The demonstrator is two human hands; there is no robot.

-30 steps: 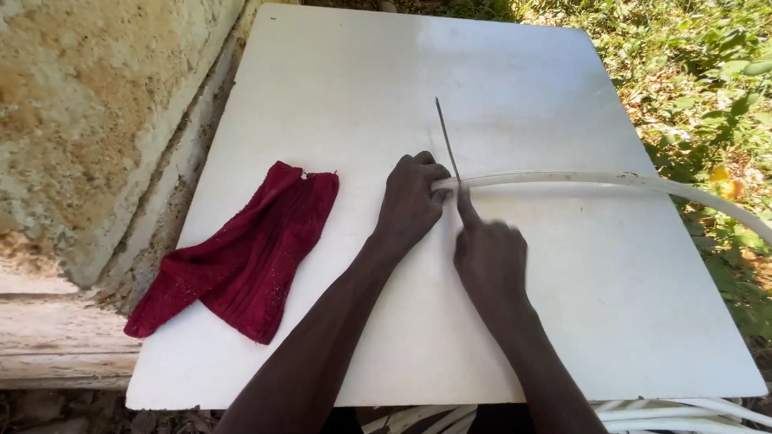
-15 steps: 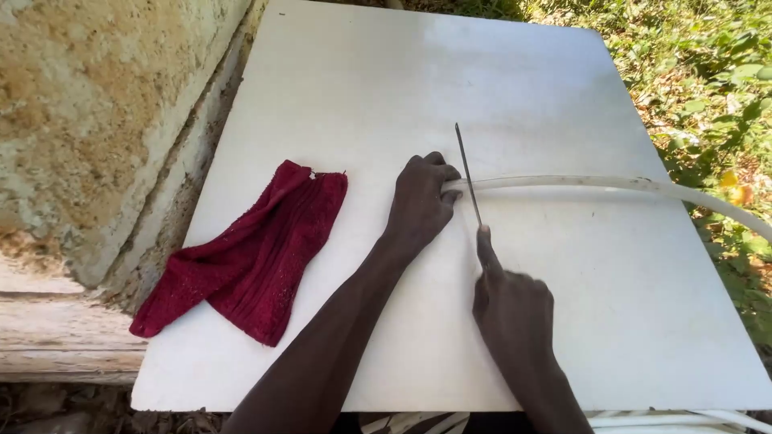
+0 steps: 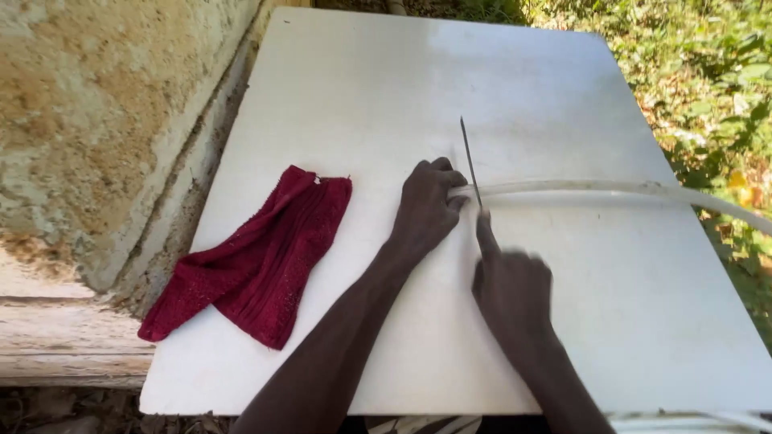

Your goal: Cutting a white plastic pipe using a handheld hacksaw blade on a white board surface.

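A: What are the hands doing?

B: The left hand (image 3: pixel 426 210) is clenched over the end of a white plastic pipe (image 3: pixel 611 191), pinning it flat on the white board (image 3: pixel 338 96). The right hand (image 3: pixel 511 288) grips the handle of a thin knife (image 3: pixel 470 157), forefinger laid along its back; the blade crosses the pipe just beside the left fingers, its tip pointing away from the person.

A: So which step would that be?

B: It looks like a cut through the pipe close to its held end. The right hand is blurred, which suggests a sawing stroke under way.

A: What does the stroke call for?

B: Probably steady downward pressure, the blade kept square to the pipe, and the left fingers kept clear of the edge.

A: And the materials?

B: The pipe is smooth, pale and slightly curved, running off the board's right side toward the green plants (image 3: pixel 724 72). The board is flat, matte and faintly scuffed. A crumpled dark red knitted cloth (image 3: pixel 257 261), ribbed in texture, lies well apart to the left, near a rough, stained concrete wall (image 3: pixel 96 120).
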